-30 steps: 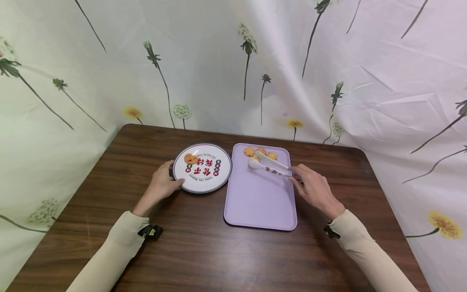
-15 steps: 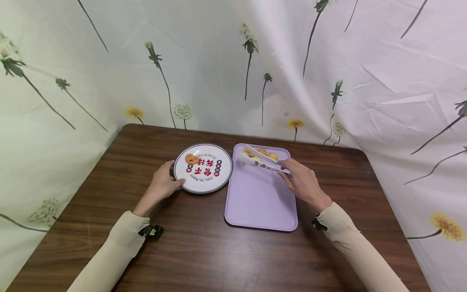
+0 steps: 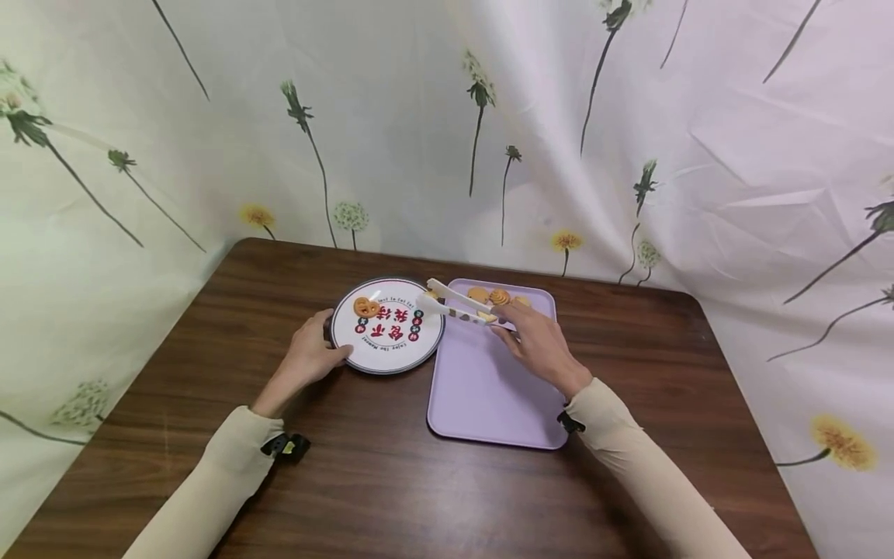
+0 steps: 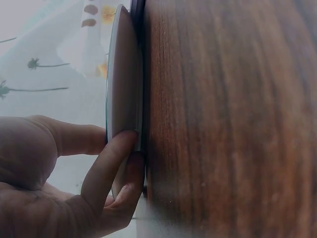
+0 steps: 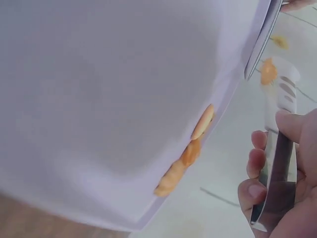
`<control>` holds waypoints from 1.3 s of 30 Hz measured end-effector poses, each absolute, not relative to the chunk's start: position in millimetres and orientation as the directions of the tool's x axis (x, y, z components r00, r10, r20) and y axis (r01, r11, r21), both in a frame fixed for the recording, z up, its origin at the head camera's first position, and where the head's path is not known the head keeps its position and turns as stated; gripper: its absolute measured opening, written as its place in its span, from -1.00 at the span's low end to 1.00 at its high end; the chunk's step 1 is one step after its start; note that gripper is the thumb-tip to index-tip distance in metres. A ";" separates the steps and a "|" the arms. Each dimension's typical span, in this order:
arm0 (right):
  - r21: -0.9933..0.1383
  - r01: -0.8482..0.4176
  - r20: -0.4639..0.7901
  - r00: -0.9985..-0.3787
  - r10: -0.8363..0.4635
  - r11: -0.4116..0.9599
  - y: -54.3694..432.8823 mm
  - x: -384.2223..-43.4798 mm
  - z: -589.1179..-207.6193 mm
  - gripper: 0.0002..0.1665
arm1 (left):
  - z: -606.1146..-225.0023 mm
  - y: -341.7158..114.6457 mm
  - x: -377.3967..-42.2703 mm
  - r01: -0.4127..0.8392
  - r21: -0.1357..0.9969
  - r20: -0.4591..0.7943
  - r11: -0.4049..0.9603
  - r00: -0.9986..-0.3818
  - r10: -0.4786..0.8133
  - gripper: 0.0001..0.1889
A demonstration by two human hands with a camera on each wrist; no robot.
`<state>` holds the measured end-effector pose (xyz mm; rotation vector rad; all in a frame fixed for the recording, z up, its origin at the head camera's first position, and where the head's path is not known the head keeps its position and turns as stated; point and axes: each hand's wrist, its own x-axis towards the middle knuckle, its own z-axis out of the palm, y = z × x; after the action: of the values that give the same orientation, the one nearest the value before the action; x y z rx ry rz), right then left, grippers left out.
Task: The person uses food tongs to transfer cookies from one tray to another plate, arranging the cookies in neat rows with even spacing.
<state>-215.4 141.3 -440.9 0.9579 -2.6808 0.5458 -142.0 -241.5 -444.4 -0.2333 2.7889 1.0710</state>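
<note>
My left hand (image 3: 313, 349) holds the left rim of a white plate (image 3: 391, 359) with a dark edge line and red lettering; the left wrist view shows thumb and fingers at the plate's edge, close over the table. On the plate lies a pretzel-shaped cookie (image 3: 366, 307). My right hand (image 3: 541, 341) grips serving tongs (image 3: 457, 304) with white heads and metal handles. Between the tongs' tips is a small golden cookie (image 5: 268, 72), held over the plate's right rim. Several other cookies (image 3: 499, 296) sit along the far end of the purple tray (image 3: 496, 388).
Plate and tray stand side by side on a dark wood-grain table (image 3: 363, 481). Behind the table's far edge hangs a white cloth (image 3: 405, 140) printed with dandelions. Both wrists wear a black strap (image 3: 571, 421) below cream sleeves (image 3: 628, 458).
My right hand has moved left with the tongs, lifting one cookie from the tray and bringing it over the plate's right rim. My left hand has stayed on the plate.
</note>
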 end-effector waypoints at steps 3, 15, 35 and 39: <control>-0.260 -0.661 0.324 -0.747 -0.581 0.704 132.3 -217.7 -439.5 -0.65 | -445.1 -241.4 -141.1 -0.195 0.654 -0.188 0.731 -0.978 -0.093 -0.11; -0.231 -0.705 0.287 -0.708 -0.646 0.670 99.8 -224.8 -439.0 -0.68 | -445.5 -241.6 -138.2 -0.183 0.665 -0.172 0.724 -0.981 -0.090 -0.13; -0.268 -0.684 0.223 -0.730 -0.647 0.679 83.8 -234.8 -440.4 -0.64 | -441.8 -240.8 -141.5 -0.189 0.671 -0.170 0.717 -0.980 -0.099 -0.13; -0.277 -0.680 0.217 -0.733 -0.645 0.679 83.5 -235.3 -444.0 -0.64 | -440.9 -241.3 -140.4 -0.188 0.660 -0.163 0.727 -0.981 -0.106 -0.12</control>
<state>-235.3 83.5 -444.0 1.1013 -2.7847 0.5224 -140.4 -241.3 -440.9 -0.2401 2.8132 1.0938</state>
